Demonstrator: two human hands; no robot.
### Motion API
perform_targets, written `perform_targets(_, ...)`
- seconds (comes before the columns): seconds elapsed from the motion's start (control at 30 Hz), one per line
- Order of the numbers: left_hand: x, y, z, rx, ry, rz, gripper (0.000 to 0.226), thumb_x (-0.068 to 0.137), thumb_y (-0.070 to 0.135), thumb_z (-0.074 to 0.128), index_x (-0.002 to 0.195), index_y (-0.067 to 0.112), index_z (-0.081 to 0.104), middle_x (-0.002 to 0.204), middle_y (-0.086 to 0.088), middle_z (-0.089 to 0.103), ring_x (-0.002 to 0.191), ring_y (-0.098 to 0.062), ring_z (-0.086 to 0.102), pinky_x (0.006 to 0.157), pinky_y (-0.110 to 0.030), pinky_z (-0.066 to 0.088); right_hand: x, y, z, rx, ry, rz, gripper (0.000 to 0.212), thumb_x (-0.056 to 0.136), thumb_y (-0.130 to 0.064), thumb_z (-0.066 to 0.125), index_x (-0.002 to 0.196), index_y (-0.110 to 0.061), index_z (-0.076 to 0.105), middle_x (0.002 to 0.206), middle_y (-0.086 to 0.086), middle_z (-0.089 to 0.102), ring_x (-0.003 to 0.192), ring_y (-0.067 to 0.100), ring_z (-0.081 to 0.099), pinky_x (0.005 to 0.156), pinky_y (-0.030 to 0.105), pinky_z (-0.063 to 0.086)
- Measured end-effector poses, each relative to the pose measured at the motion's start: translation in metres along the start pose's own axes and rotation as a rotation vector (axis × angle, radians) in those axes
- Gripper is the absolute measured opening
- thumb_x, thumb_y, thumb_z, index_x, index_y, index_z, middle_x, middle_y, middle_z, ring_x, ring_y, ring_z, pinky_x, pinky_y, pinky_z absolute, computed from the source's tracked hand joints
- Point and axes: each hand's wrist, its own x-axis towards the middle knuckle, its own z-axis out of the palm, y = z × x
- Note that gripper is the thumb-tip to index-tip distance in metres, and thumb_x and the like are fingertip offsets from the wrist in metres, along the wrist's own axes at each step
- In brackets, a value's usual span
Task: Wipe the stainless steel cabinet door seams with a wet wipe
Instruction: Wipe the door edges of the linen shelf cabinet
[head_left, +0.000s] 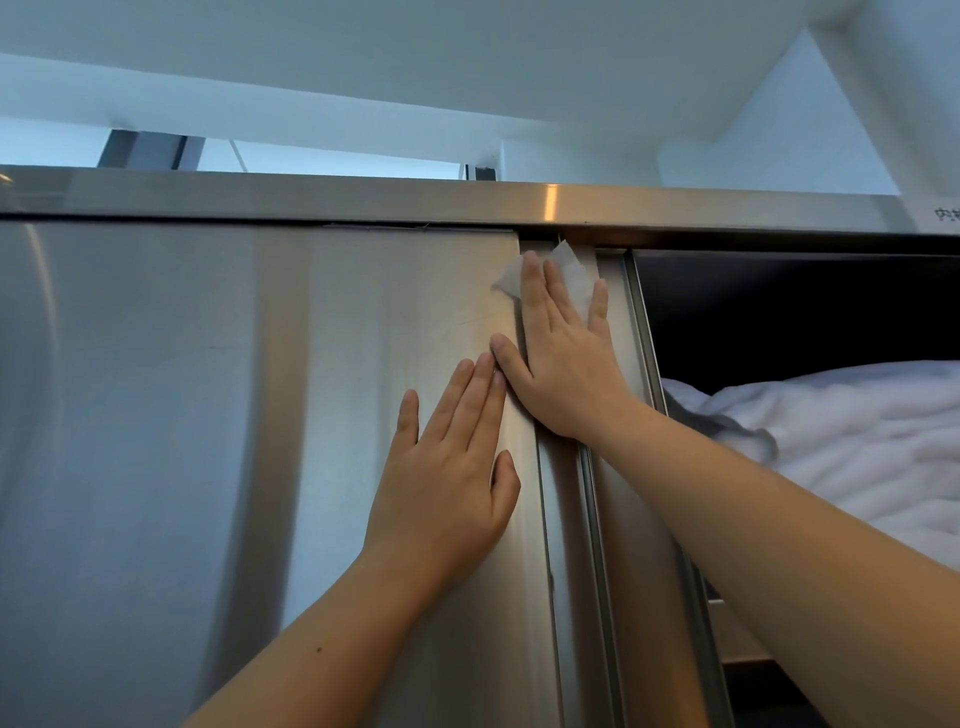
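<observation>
Hands flat, fingers straight.
The right hand (563, 358) presses the wet wipe (572, 271) onto the door seam (563, 519) top; the left hand (447, 473), just left of it, likely steadies the sliding door (208, 415).

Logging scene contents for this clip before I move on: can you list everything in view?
cabinet door: one, brushed steel, left and centre, closed
top rail: one, steel, across above the door
door seam: one, steel, vertical strip right of the door's edge
wet wipe: one, white, at the seam's top, under the right fingers
open compartment: one, dark inside, right
cloth: one heap, white, inside the compartment
label: one, white with dark characters, rail's far right, cut off
left hand: one, flat on the door beside the seam
right hand: one, flat, pressing the wipe on the seam
</observation>
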Motion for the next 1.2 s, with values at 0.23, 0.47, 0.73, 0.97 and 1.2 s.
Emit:
perform_targets(0.23,0.000,0.000,0.000,-0.003,-0.030,-0.011,0.058,0.089,0.032,0.024,0.142,0.008,0.029,0.149,-0.008,0.028,0.138,-0.023,0.026,0.107,-0.053,0.025,-0.002,0.000,-0.002,-0.024,-0.022,-0.070,0.062,0.099,-0.038,0.024,0.146,-0.017,-0.013,0.155,-0.001,-0.016,0.142,0.015,-0.015,0.106,0.041,-0.024)
perform_targets(0.47,0.000,0.000,0.000,-0.005,-0.023,-0.006,0.059,0.089,0.032,0.025,0.142,0.007,0.029,0.149,-0.009,0.028,0.138,-0.023,0.026,0.107,-0.053,0.025,-0.002,0.000,0.000,-0.113,-0.019,-0.021,0.059,0.098,-0.045,0.018,0.148,-0.027,-0.006,0.156,0.007,-0.013,0.142,0.019,-0.017,0.102,0.042,-0.027)
perform_targets(0.73,0.000,-0.001,0.001,0.000,0.000,0.005,0.057,0.088,0.031,0.027,0.140,0.007,0.034,0.146,-0.011,0.035,0.135,-0.025,0.032,0.103,-0.056,0.031,0.029,0.003,-0.001,-0.051,-0.127,0.027,0.063,0.097,-0.052,0.016,0.146,-0.027,-0.014,0.156,0.008,-0.011,0.142,0.019,-0.014,0.109,0.044,-0.015)
perform_targets(0.97,-0.001,-0.001,0.000,0.000,0.026,-0.015,0.058,0.088,0.030,0.028,0.139,0.005,0.034,0.146,-0.012,0.034,0.135,-0.027,0.031,0.104,-0.055,0.026,0.010,0.005,0.001,0.000,-0.126,-0.026,0.064,0.097,-0.050,0.018,0.147,-0.025,-0.013,0.156,0.010,-0.012,0.142,0.020,-0.014,0.110,0.033,-0.013)
perform_targets(1.2,-0.001,-0.001,0.001,0.007,0.018,-0.022,0.058,0.088,0.030,0.028,0.139,0.004,0.036,0.146,-0.013,0.034,0.135,-0.028,0.032,0.104,-0.055,0.024,0.022,0.004,-0.001,-0.002,-0.128,-0.001,0.066,0.096,-0.052,0.018,0.147,-0.023,-0.013,0.156,0.012,-0.010,0.142,0.022,-0.013,0.110,0.033,-0.013)
